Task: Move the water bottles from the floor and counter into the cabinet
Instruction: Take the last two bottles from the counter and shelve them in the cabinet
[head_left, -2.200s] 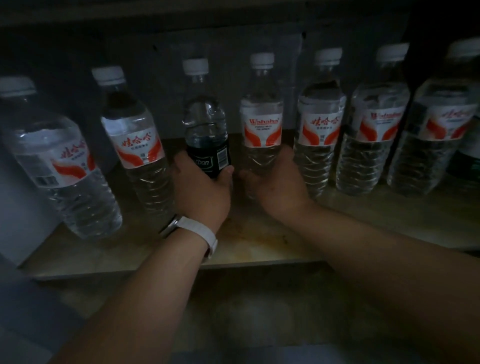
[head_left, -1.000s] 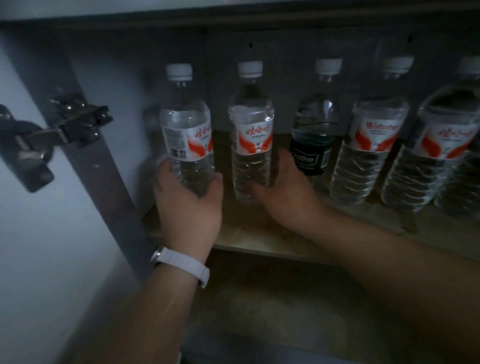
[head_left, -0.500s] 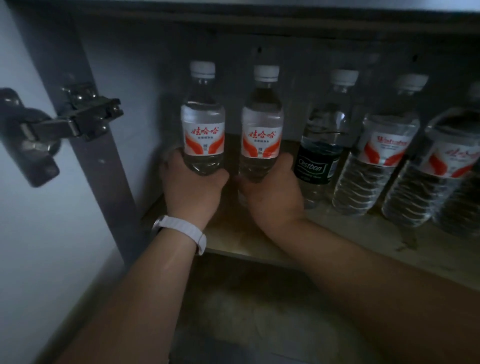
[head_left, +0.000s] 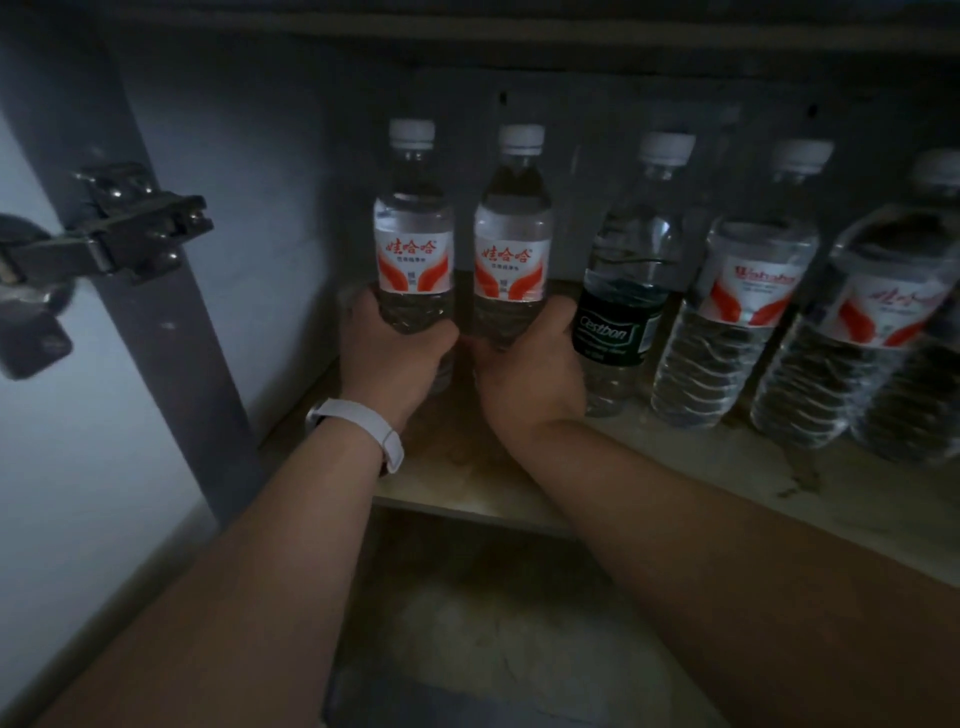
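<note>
Inside the dim cabinet, several clear water bottles with white caps stand in a row on the wooden shelf (head_left: 519, 501). My left hand (head_left: 392, 353) grips the lower body of the leftmost bottle (head_left: 413, 244), which has a red-and-white label. My right hand (head_left: 530, 374) grips the second bottle (head_left: 511, 249) right beside it, with the same label. Both bottles stand upright and close together. To their right stand a dark-labelled bottle (head_left: 626, 291) and two more red-labelled bottles (head_left: 737, 312) (head_left: 862, 332).
The grey cabinet side wall (head_left: 270, 218) lies just left of the leftmost bottle. A metal door hinge (head_left: 130, 228) juts out at the left, on the open door (head_left: 78, 467). A lower compartment floor (head_left: 467, 623) shows beneath the shelf.
Over two seconds my hands shifted from the dark-labelled bottle and its neighbour to the two leftmost bottles. Those two now stand close together with labels facing forward.
</note>
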